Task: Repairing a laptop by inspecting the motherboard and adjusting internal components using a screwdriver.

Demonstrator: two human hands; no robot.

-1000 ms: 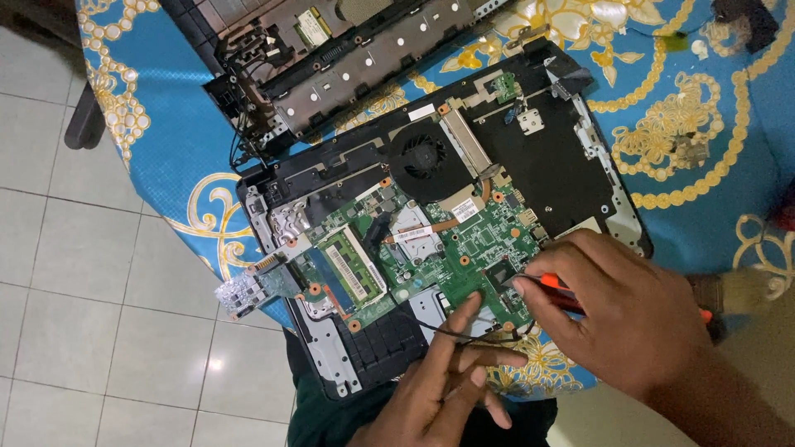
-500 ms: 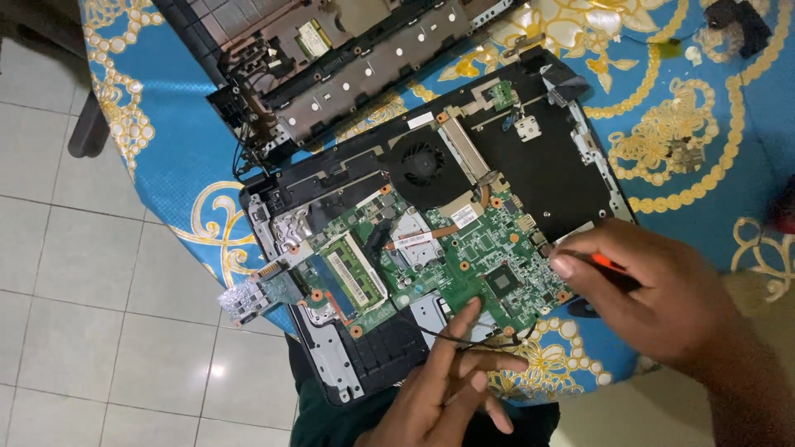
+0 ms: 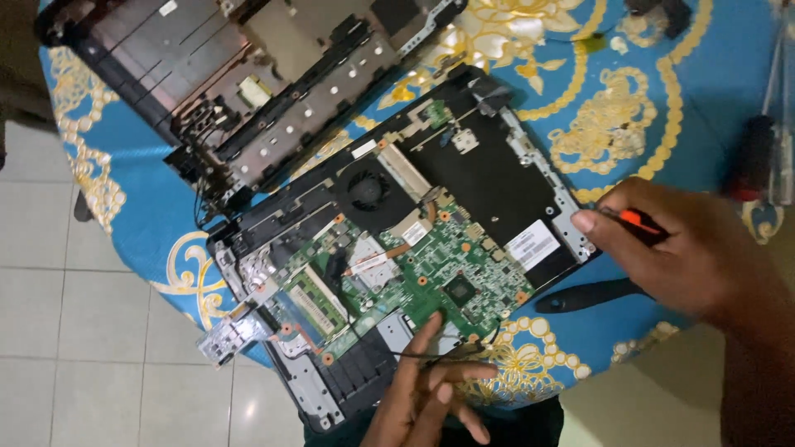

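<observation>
An opened laptop base (image 3: 489,186) lies on the table, its green motherboard (image 3: 431,261) and black cooling fan (image 3: 368,192) exposed. My left hand (image 3: 426,389) rests at the near edge of the board with fingers spread, touching thin black wires there. My right hand (image 3: 675,244) is to the right of the laptop, off the board, closed around a small screwdriver with an orange handle (image 3: 638,219).
A second dark laptop shell (image 3: 248,91) lies at the upper left. The table wears a blue cloth with gold patterns (image 3: 604,124). A black tool (image 3: 588,295) lies under my right hand. More tools (image 3: 758,157) sit at the right edge. Tiled floor (image 3: 74,331) shows left.
My right hand lifted off the motherboard and moved right and up with the screwdriver. My left hand stayed by the near edge.
</observation>
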